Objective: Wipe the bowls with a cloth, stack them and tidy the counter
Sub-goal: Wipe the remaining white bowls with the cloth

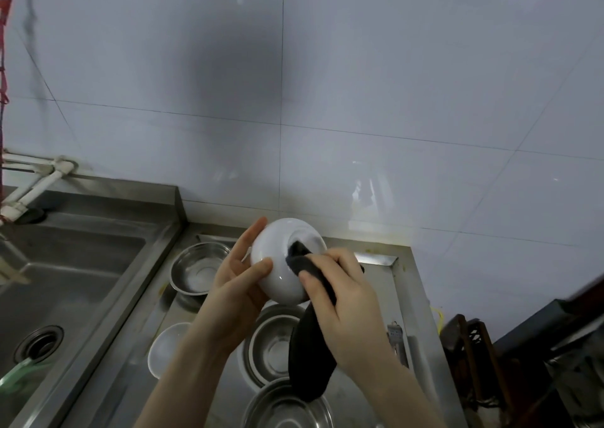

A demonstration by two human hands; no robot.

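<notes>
My left hand [240, 277] grips a white bowl [281, 261], held above the counter with its underside facing me. My right hand [340, 293] holds a dark cloth [310, 355] and presses its tip against the bowl's base ring; the rest of the cloth hangs down below my hand. On the steel counter [415, 303] below stand a steel bowl [199, 269] at the back, a steel bowl [273, 346] in the middle, a steel bowl [287, 409] at the front, and a white bowl [165, 349] partly hidden by my left forearm.
A steel sink [65, 274] with a drain lies to the left, with white pipes [36, 182] behind it. A tiled wall [359, 100] backs the counter. Dark crates and clutter [510, 362] stand beyond the counter's right edge.
</notes>
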